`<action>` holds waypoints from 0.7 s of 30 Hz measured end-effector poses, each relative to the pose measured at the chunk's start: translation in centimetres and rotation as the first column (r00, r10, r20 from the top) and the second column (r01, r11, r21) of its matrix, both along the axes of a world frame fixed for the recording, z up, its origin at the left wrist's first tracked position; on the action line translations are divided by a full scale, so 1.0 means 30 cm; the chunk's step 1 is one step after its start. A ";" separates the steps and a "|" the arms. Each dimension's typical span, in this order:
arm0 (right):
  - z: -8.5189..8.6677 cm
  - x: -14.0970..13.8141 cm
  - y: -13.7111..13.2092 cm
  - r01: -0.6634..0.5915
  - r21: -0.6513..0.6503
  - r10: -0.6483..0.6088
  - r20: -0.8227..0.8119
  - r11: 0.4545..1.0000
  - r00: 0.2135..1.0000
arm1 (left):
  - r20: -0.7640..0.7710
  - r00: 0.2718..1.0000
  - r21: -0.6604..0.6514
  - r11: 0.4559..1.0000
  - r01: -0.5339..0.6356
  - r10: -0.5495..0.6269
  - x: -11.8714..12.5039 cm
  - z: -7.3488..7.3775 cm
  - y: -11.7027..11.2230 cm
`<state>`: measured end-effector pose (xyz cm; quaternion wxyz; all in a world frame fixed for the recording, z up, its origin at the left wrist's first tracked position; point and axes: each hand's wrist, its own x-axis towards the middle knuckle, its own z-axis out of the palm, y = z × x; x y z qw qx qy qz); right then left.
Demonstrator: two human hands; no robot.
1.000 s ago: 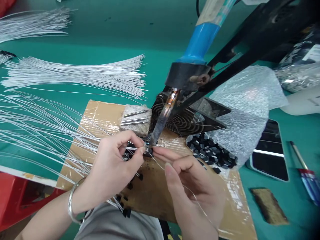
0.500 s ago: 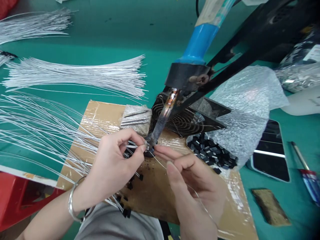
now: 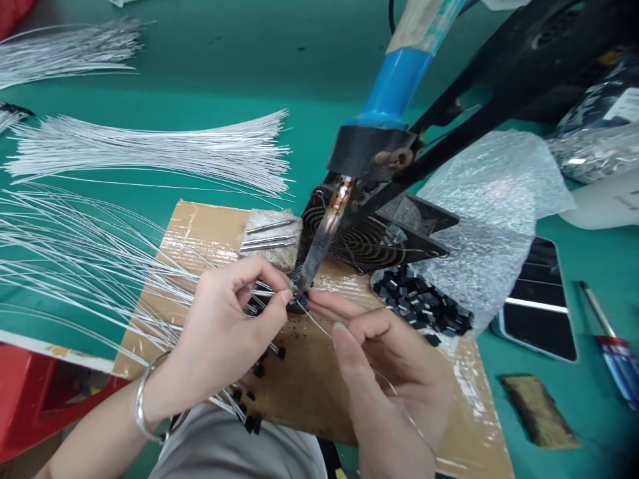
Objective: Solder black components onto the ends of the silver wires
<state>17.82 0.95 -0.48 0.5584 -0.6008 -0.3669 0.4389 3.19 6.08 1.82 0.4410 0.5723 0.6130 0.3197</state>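
My left hand [image 3: 239,313] pinches a thin white wire [image 3: 262,293] between thumb and forefinger, its end close to the tip of a mounted soldering iron [image 3: 319,249]. A strand of solder wire [image 3: 314,322] runs from beside that tip through my right hand [image 3: 389,359], whose thumb and fingers are closed round it. My right fingertips rest near the iron's tip, where the small workpiece is mostly hidden. Beneath my left hand lie several white wires with black connectors [image 3: 253,424] on their ends.
A fan [image 3: 364,243] stands behind the iron. Black connector housings [image 3: 422,303] spill from a bubble-wrap bag [image 3: 484,206] at right, with a phone [image 3: 539,299], a screwdriver [image 3: 612,352] and a brown sponge [image 3: 539,411] beyond. A wire bundle [image 3: 154,150] and spare tips [image 3: 269,236] lie at left.
Both hands hold nearly the same pose at the iron's tip. The view has shifted only very slightly.
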 end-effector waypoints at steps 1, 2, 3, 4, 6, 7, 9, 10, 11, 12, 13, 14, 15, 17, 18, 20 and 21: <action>-0.001 0.000 0.000 0.002 0.001 -0.002 0.002 1.000 1.000 | 0.000 1.000 0.003 1.000 0.001 -0.001 0.000 -0.001 0.000; -0.002 0.000 0.000 0.002 0.002 -0.002 0.002 1.000 1.000 | 0.001 1.000 0.006 1.000 0.002 -0.002 -0.001 -0.003 0.001; -0.004 0.001 0.001 0.002 0.004 -0.002 0.001 1.000 1.000 | 0.003 1.000 0.008 1.000 0.003 -0.003 -0.001 -0.004 0.003; -0.007 0.003 0.001 -0.003 0.009 0.003 0.000 1.000 1.000 | 0.006 1.000 0.011 1.000 0.004 -0.004 -0.001 -0.005 0.004; -0.014 0.008 0.003 -0.029 0.041 0.029 0.002 0.999 1.000 | 0.008 1.000 0.012 1.000 0.005 -0.005 -0.001 -0.006 0.006; -0.017 0.009 0.004 -0.040 0.055 0.040 0.004 0.998 0.999 | 0.007 1.000 0.014 1.000 0.006 -0.006 -0.001 -0.005 0.007; -0.020 0.010 0.004 -0.043 0.061 0.043 0.005 0.997 0.999 | 0.005 1.000 0.016 1.000 0.007 -0.007 -0.001 -0.004 0.006; -0.019 0.009 0.004 -0.036 0.053 0.036 0.002 0.998 0.999 | 0.006 1.000 0.017 1.000 0.006 -0.006 -0.002 -0.003 0.006; -0.017 0.007 0.004 -0.026 0.040 0.026 -0.004 0.999 1.000 | 0.007 1.000 0.016 1.000 0.005 -0.005 -0.003 -0.003 0.005; -0.014 0.004 0.003 -0.018 0.027 0.018 -0.007 0.999 1.000 | 0.008 1.000 0.017 1.000 0.006 -0.006 -0.003 -0.002 0.004; -0.011 0.002 0.002 -0.018 0.022 0.018 -0.009 1.000 1.000 | 0.009 1.000 0.018 1.000 0.006 -0.007 -0.004 -0.002 0.004; -0.009 0.001 0.001 -0.020 0.020 0.020 -0.008 1.000 1.000 | 0.008 1.000 0.021 1.000 0.008 -0.008 -0.004 -0.003 0.004; -0.008 0.000 0.001 -0.022 0.018 0.022 -0.004 1.000 1.000 | 0.004 1.000 0.026 1.000 0.008 -0.008 -0.004 -0.003 0.004; -0.010 0.003 0.001 -0.025 0.022 0.025 0.006 0.999 1.000 | -0.008 1.000 0.035 0.999 0.009 -0.009 -0.004 -0.005 0.005; -0.014 0.007 0.001 -0.033 0.035 0.033 0.010 0.999 0.999 | -0.014 1.000 0.039 0.999 0.009 -0.009 -0.004 -0.005 0.005; -0.025 0.016 0.002 -0.058 0.076 0.058 0.014 0.995 0.998 | -0.026 1.000 0.045 0.999 0.009 -0.008 -0.003 -0.007 0.005; -0.031 0.020 0.003 -0.071 0.095 0.070 0.015 0.993 0.997 | -0.029 1.000 0.048 0.999 0.008 -0.007 -0.002 -0.007 0.004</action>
